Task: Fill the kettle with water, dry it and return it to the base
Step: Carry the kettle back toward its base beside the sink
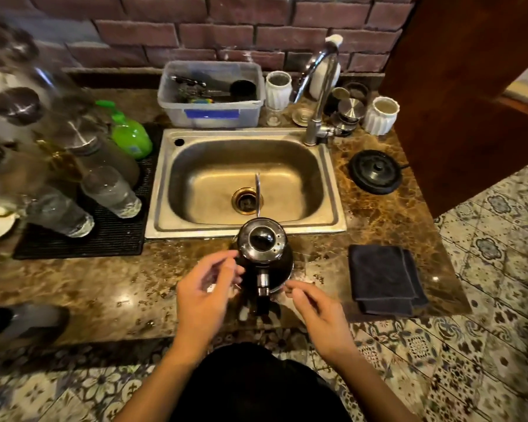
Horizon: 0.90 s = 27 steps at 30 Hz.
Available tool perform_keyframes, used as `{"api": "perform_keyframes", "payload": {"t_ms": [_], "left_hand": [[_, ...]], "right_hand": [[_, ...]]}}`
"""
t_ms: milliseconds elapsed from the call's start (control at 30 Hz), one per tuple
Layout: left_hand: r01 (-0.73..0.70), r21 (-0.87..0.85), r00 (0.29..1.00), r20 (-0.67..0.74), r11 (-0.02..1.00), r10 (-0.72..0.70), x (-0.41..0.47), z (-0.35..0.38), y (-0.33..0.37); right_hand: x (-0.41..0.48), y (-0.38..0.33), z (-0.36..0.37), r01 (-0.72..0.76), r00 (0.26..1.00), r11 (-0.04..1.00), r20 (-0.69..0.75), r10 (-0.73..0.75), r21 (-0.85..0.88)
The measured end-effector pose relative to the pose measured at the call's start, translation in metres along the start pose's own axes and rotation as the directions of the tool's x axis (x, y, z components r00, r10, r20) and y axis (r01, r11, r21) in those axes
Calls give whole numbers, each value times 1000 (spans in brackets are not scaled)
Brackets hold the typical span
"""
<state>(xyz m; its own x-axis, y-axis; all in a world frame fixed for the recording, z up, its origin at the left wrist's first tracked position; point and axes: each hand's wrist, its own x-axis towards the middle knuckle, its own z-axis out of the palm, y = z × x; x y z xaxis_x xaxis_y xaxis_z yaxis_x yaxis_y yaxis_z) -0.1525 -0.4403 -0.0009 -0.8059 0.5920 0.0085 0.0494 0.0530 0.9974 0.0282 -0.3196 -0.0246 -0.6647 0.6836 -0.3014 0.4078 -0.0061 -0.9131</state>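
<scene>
A black gooseneck kettle (pixel 264 254) with a shiny lid stands on the marble counter (pixel 104 287), just in front of the steel sink (pixel 247 229). Its thin spout points out over the sink and its handle points toward me. My left hand (pixel 206 295) hovers at the kettle's left side, fingers loosely curled, fingertips close to the body. My right hand (pixel 314 312) hovers right of the handle, fingers apart, holding nothing. The round black kettle base (pixel 375 172) sits on the counter to the right of the sink. A folded dark cloth (pixel 384 278) lies right of the kettle.
A curved faucet (pixel 317 95) rises at the sink's back right. Behind the sink stand a plastic tub of utensils (pixel 211 114), white ribbed cups (pixel 278 89) and metal lids. Upturned glasses (pixel 110 190) and a green bottle (pixel 130 135) crowd a black mat on the left.
</scene>
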Motion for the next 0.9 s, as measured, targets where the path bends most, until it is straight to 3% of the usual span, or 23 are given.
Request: {"api": "perform_keyframes", "payload": {"t_ms": [67,133,233,300,400,533,900], "left_hand": [[199,-49,973,-111,979,-203,12,-14,-19],[417,-65,898,-123,907,-422,24,-23,-37],[669,-117,737,-15,734,-675,35,-27,-60],[761,-180,642,64,624,-764,39,-24,-67],[816,-186,573,138,547,-808,42,-19,-70],[841,-182,539,199,509,-819,43,-15,-70],[825,-204,563,214,527,-798,35,-5,-68]], "right_hand": [[1,-8,19,-4,1000,1000,27,3,16],[4,-14,34,-22,999,1000,24,21,9],[8,-19,48,-35,999,998,-6,36,45],[8,-23,55,-51,999,995,-1,52,90],[7,-30,61,-74,997,985,37,69,157],[11,-34,62,-120,992,972,51,111,203],[7,-28,53,-108,992,960,92,87,257]]}}
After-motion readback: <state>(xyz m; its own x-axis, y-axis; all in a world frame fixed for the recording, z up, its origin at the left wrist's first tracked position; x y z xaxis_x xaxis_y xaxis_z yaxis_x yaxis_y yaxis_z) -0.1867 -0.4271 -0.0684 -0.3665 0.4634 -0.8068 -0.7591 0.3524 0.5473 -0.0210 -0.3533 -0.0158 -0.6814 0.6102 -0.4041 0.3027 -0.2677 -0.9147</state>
